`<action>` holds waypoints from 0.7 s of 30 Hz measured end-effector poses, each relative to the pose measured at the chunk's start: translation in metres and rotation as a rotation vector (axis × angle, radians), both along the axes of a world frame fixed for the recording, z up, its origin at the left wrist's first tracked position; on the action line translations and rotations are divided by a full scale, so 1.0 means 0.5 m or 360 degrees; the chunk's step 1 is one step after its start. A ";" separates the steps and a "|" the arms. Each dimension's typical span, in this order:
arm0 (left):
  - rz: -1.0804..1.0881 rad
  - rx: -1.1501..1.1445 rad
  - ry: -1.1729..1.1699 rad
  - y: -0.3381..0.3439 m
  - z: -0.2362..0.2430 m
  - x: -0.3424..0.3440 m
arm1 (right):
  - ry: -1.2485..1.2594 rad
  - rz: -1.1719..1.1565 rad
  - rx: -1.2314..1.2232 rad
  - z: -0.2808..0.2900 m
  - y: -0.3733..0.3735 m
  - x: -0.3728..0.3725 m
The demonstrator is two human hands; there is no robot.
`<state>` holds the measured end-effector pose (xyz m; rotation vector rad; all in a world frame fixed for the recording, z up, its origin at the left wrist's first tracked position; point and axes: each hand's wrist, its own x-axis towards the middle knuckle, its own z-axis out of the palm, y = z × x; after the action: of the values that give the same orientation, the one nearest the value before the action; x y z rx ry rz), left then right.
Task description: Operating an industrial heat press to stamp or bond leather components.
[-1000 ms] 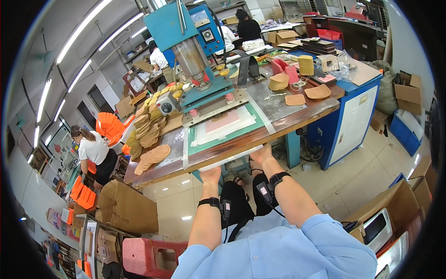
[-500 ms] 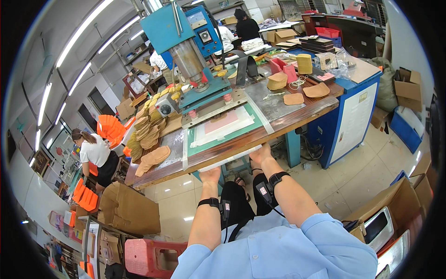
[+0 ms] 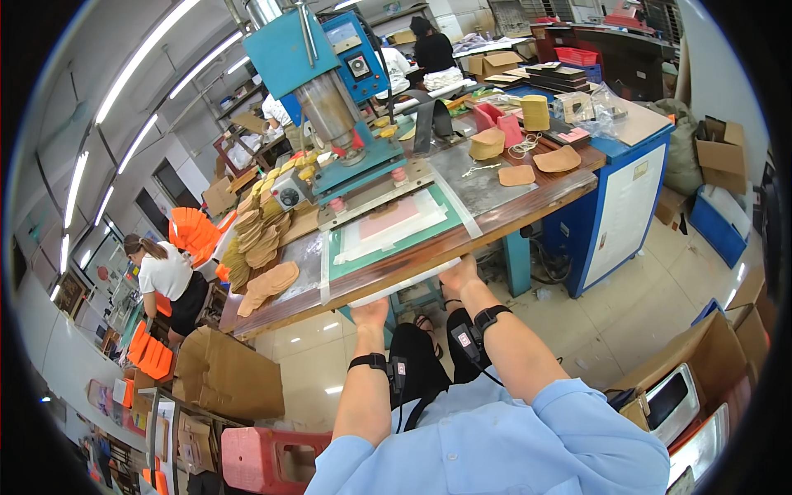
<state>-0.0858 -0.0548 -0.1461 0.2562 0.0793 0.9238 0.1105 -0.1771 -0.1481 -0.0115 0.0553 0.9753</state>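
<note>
Both my hands are at a white bar [image 3: 406, 282] that runs just below the front edge of the wooden worktable [image 3: 528, 221]. My left hand [image 3: 370, 312] is at the bar's left end and my right hand [image 3: 459, 277] at its right end. The fingers of both are mostly hidden, so their grip does not show. Beyond them stands a blue-green press [image 3: 355, 169], its plate raised over a green mat [image 3: 450, 216]. White sheets [image 3: 363, 246] and a pinkish piece [image 3: 389, 218] lie on this mat.
Tan leather-like pieces [image 3: 268, 287] lie stacked left of the press. More tan pieces [image 3: 558, 159] lie to its right, near a pink holder [image 3: 497, 124]. A blue cabinet [image 3: 615, 219] stands at right, a red stool [image 3: 247, 458] at lower left. A person [image 3: 169, 276] works at far left.
The view has shifted slightly. My hands stay at the bar's two ends, and the press and pieces look the same.
</note>
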 end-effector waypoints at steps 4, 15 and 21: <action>0.0010 -0.0015 -0.0019 0.014 -0.006 -0.010 | -0.0014 0.0009 -0.0023 0.016 -0.005 -0.015; 0.0019 -0.0095 0.0130 -0.045 0.009 -0.022 | -0.0569 0.0172 -0.0376 0.010 -0.053 -0.009; -0.0986 0.0397 0.1007 -0.099 -0.012 -0.127 | -0.1885 0.0977 -0.0934 0.062 -0.174 0.031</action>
<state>-0.1493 -0.1044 -0.1521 0.7533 0.4436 0.2071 0.1258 -0.2642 -0.1173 -1.1926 -0.7941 1.3953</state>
